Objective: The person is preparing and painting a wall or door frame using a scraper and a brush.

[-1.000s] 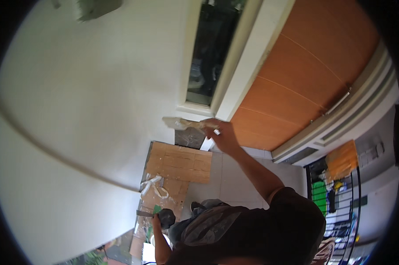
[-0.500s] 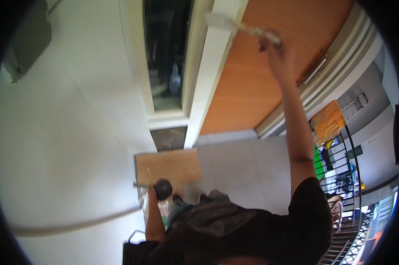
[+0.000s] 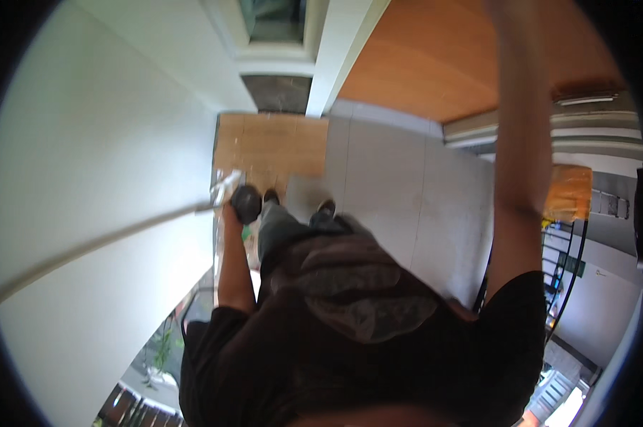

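Observation:
At the lower left, my left hand [image 3: 229, 211] is closed around a dark round container [image 3: 246, 204], held low beside my leg. A short grey stick-like part [image 3: 209, 207] sticks out leftward by this hand; I cannot tell whether it belongs to the container. Just above lies a pale, flat, narrow piece [image 3: 226, 181], blurred, whose kind I cannot make out. My right arm stretches up past the top edge, so the right hand and anything in it are out of view. The orange-brown door panel [image 3: 435, 64] is beside that forearm.
A white wall [image 3: 122, 142] rises at left, with a long pale strip [image 3: 101, 245] leading toward my left hand. A wood-coloured board [image 3: 271, 142] lies on the grey tiled floor [image 3: 385, 178]. Black railings [image 3: 574, 277] and an orange-wrapped thing [image 3: 569, 193] are at right.
The view has shifted downward, showing more floor and my feet. My right hand, earlier seen with a pale-bladed, long-handled tool against the door frame, has left the picture at the top.

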The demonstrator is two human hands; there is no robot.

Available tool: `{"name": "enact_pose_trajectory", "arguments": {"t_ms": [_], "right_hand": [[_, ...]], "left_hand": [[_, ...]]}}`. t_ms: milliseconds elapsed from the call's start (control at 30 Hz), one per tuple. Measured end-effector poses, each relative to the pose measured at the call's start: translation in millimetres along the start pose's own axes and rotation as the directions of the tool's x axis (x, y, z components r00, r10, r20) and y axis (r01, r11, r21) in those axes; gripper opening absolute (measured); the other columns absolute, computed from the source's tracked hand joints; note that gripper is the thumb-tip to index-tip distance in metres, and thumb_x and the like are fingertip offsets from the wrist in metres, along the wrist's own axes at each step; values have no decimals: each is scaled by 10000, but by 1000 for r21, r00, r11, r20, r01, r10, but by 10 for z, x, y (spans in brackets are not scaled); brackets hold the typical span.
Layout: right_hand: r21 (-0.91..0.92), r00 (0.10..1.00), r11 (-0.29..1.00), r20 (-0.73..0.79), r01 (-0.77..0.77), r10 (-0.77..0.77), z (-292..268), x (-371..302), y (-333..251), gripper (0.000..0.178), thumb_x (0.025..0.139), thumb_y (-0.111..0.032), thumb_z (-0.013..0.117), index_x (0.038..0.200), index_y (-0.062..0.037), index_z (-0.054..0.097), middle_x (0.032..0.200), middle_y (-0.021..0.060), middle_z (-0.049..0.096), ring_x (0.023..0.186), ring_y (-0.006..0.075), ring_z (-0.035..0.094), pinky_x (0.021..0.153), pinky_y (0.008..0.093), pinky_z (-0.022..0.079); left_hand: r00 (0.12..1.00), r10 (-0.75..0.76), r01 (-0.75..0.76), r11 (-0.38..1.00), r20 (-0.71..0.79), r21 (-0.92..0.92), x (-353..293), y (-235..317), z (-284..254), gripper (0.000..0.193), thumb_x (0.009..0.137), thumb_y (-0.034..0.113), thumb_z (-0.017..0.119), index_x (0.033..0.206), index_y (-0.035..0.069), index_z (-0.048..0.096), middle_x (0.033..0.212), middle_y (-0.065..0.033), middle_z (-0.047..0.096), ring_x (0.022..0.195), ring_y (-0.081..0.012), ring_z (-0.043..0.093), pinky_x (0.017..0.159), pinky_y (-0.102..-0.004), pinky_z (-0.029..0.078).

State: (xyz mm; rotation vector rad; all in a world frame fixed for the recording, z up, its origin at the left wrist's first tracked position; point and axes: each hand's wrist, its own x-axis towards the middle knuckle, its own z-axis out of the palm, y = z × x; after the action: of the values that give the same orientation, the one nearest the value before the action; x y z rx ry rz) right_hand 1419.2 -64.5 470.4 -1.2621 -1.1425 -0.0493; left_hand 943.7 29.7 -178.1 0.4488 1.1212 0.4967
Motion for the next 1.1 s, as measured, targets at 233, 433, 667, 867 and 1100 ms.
{"name": "enact_pose_trajectory", "arguments": {"t_ms": [233, 433, 667, 867, 1100], "right_hand": [[-17, 995, 995, 45, 94, -93, -314, 282, -219, 135, 905, -59, 517, 937, 23, 619, 675, 26, 572, 611, 85, 538, 514, 224, 437], [69, 829, 850, 194, 522, -525, -702, 680, -517, 161, 892, -132, 568, 932, 12, 628, 662, 21, 571, 597, 73, 522, 527, 222, 419], [-688, 924, 642, 114, 338, -365, -913, 879, -516, 227, 896, -194, 580, 1002, -1, 637, 628, 23, 554, 543, 57, 504, 492, 223, 410], [-758, 712, 278, 325, 590, -623, -773, 925, -475, 221, 854, -159, 621, 1009, -2, 633, 700, 112, 615, 534, 172, 575, 502, 280, 461], [-775, 673, 147, 418, 614, -610, -718, 776, -395, 159, 850, -146, 612, 871, 11, 600, 771, 142, 604, 655, 296, 593, 574, 365, 505]], "left_hand": [[995, 9, -25, 987, -100, -156, -438, -544, 116, 457, 859, 357, 339, 1093, 45, 576, 1070, -128, 614, 949, -281, 623, 850, -428, 507], [971, 17, -75, 969, -238, -237, -201, -978, 321, 433, 822, 343, 441, 1050, 6, 590, 1012, -148, 624, 883, -286, 635, 785, -404, 522], [913, -28, 45, 998, -408, 34, -266, -708, 1376, 467, 809, 355, 495, 1074, -21, 582, 1013, -175, 606, 860, -279, 627, 741, -393, 515], [965, 24, -47, 996, -260, -80, -158, -907, 1205, 437, 826, 393, 475, 1058, 35, 566, 972, -127, 608, 857, -270, 623, 779, -403, 508], [955, 5, -60, 982, -297, -177, -149, -937, 1033, 439, 812, 317, 487, 1086, -19, 560, 1010, -163, 602, 868, -285, 619, 764, -396, 513]]}}
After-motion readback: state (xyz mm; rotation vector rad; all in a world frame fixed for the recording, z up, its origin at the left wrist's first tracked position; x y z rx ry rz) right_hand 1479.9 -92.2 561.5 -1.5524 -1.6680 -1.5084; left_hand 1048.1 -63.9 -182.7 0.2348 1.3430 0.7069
